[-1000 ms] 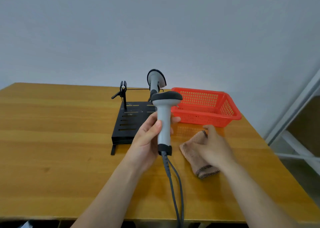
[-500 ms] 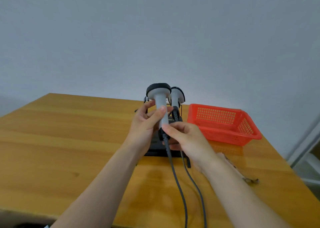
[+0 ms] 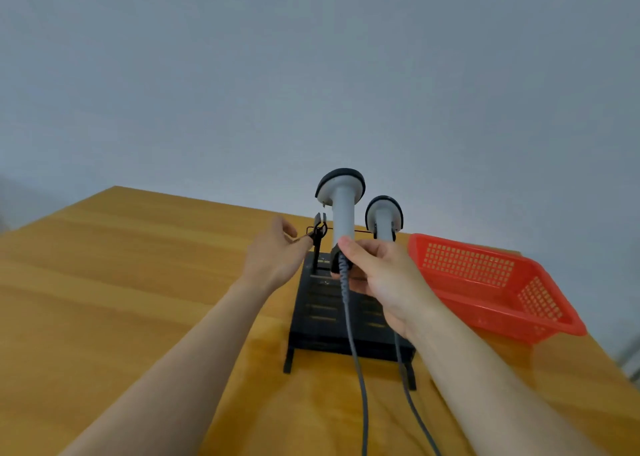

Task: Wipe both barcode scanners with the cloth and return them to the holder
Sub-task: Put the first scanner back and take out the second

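Where the held scanner (image 3: pixel 342 213) is: a grey plastic pistol-grip barcode reader with a black domed head, upright above the back left part of the holder, head uppermost; whether its foot touches the holder I cannot tell
Holder (image 3: pixel 322 320): black slotted metal plate on short feet, with a thin post at its back left corner and a thin cross wire running right from the post
Right hand (image 3: pixel 381 275): clamped round the black end cap at the foot of the held scanner, thumb on the near side, fingers wrapped behind, above the holder's middle
Left hand (image 3: pixel 277 253): just left of the holder's post, thumb and fingertips pinching the black spring clip (image 3: pixel 319 232) at the post's top, just beside the held scanner's handle
Hands: apart, one on either side of the held scanner's handle
Second scanner (image 3: pixel 383 218): same grey and black make, upright at the holder's back right, its lower part hidden behind the right hand
Cables (image 3: pixel 357 369): two grey leads, one from each scanner, run over the holder's front edge toward the person
Red perforated plastic basket (image 3: pixel 485 282): just right of the holder
Yellow-brown wooden table (image 3: pixel 121 282): bears the holder and the basket
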